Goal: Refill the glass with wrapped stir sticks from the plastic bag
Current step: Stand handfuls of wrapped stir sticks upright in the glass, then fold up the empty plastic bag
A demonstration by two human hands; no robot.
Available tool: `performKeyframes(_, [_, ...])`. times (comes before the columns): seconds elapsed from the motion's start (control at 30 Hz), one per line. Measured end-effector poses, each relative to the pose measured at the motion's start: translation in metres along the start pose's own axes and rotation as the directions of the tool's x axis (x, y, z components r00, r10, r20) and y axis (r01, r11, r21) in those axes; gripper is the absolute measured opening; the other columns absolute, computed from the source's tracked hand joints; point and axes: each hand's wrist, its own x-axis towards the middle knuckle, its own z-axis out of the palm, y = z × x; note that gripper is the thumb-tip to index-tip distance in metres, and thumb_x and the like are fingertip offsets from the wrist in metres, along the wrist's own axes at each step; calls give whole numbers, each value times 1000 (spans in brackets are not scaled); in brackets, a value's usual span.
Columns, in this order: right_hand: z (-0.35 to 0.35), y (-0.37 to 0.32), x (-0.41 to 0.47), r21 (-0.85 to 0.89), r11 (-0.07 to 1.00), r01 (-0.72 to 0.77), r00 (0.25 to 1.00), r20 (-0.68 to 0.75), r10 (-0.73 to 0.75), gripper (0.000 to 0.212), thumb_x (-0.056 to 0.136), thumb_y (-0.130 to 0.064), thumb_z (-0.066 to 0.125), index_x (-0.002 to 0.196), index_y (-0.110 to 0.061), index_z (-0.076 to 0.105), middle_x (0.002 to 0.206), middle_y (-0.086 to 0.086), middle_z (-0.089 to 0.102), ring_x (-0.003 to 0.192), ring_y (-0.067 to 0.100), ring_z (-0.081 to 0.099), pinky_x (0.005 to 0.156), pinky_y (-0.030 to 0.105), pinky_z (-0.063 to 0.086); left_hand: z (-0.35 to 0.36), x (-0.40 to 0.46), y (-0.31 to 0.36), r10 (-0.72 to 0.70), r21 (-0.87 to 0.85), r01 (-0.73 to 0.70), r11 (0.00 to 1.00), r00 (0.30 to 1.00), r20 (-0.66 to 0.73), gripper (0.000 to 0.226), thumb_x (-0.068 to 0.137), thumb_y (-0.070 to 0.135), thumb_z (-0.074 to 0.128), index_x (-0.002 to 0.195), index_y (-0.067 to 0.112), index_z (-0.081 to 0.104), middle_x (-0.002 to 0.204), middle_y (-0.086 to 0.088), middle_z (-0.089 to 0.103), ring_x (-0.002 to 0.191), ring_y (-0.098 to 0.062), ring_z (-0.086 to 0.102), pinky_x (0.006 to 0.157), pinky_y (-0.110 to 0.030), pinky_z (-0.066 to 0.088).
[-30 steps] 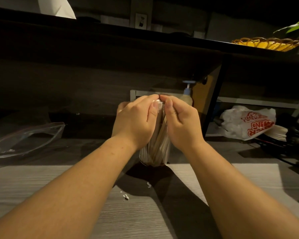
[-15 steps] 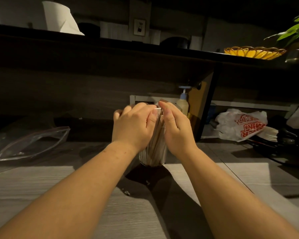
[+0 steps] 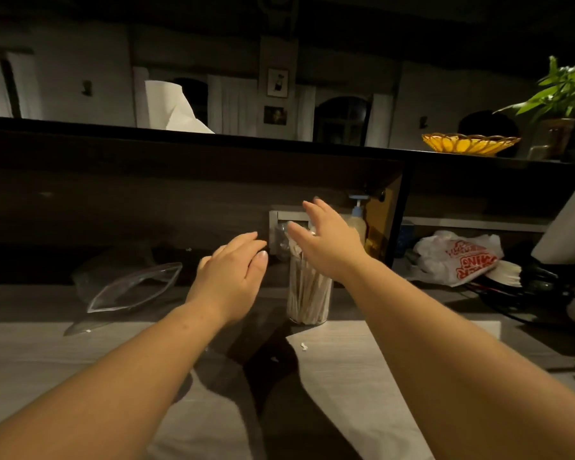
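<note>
Your left hand (image 3: 228, 278) and right hand (image 3: 326, 242) are open and hold nothing, the glass (image 3: 309, 293) stands full of sticks (image 3: 304, 287) on the counter (image 3: 362, 360), so check that the bag (image 3: 133, 287) is empty.

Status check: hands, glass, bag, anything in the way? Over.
Left hand open, right hand open, both holding nothing. Glass upright on the counter, packed with wrapped stir sticks. Clear plastic bag lies left, looks empty. Nothing blocking.
</note>
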Motion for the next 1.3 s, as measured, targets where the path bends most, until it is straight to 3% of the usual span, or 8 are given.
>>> performKeyframes(0.1, [14, -12, 8, -300, 952, 53, 985, 170, -2, 67, 97, -68, 29, 143, -23, 50, 143, 7, 58, 127, 29, 55, 107, 51, 42, -11, -7, -21, -70, 18, 70, 997, 997, -34, 45, 106, 38, 33, 141, 22, 56, 155, 2, 46, 143, -19, 38, 117, -51, 28])
performKeyframes(0.23, [27, -6, 6, -439, 893, 101, 992, 113, -57, 78, 92, -75, 21, 138, -23, 55, 131, 5, 65, 114, 28, 62, 96, 47, 47, -22, -11, -50, -122, 36, 124, 992, 991, -62, 41, 107, 34, 35, 131, 17, 63, 147, -4, 54, 137, -23, 45, 112, -51, 35])
performKeyframes(0.33, [23, -5, 8, -403, 912, 83, 988, 152, -23, 86, 87, -80, 19, 140, -23, 53, 136, 5, 63, 120, 29, 60, 102, 49, 43, -28, -14, -63, -130, 75, 136, 988, 988, -78, 39, 106, 34, 37, 132, 20, 62, 142, -2, 58, 134, -22, 48, 109, -47, 36])
performKeyframes(0.53, [24, -31, 5, -279, 947, 161, 986, 15, -163, 68, 98, -64, 30, 156, -28, 31, 163, -1, 36, 153, 23, 20, 122, 47, -2, -36, -21, -86, -199, 246, 211, 946, 977, -71, 42, 101, 35, 48, 141, 23, 54, 145, 0, 54, 139, -22, 42, 112, -47, 31])
performKeyframes(0.87, [109, -119, -13, 91, 970, 227, 960, 144, -239, 63, 97, -53, 50, 154, -29, 36, 156, -5, 46, 145, 19, 40, 120, 47, 23, -69, -45, -130, -273, 338, 300, 892, 954, -126, 53, 92, 29, 64, 142, 28, 48, 146, 3, 51, 142, -22, 38, 116, -52, 26])
performKeyframes(1.17, [185, -155, -9, 229, 966, 119, 954, 244, -175, 57, 97, -51, 50, 150, -32, 42, 153, -5, 50, 135, 18, 51, 106, 39, 42, -63, -59, -164, -438, 175, 436, 883, 899, -32, 60, 98, 33, 55, 153, 32, 31, 151, 0, 48, 135, -31, 46, 108, -55, 42])
performKeyframes(1.23, [196, -150, -13, 256, 965, 56, 950, 283, -130, 49, 99, -50, 48, 143, -31, 52, 141, -5, 61, 126, 17, 58, 98, 34, 46, -63, -59, -167, -430, 108, 431, 896, 902, -29, 35, 99, 39, 47, 133, 33, 51, 123, 3, 65, 114, -28, 62, 95, -52, 51])
performKeyframes(1.3, [204, -142, -24, 231, 973, 24, 944, 314, -98, 34, 101, -49, 46, 115, -30, 69, 104, -7, 73, 100, 15, 69, 79, 29, 53, -63, -58, -168, -395, 86, 393, 916, 919, 7, 33, 99, 42, 42, 84, 26, 67, 80, 5, 69, 79, -22, 67, 75, -44, 52])
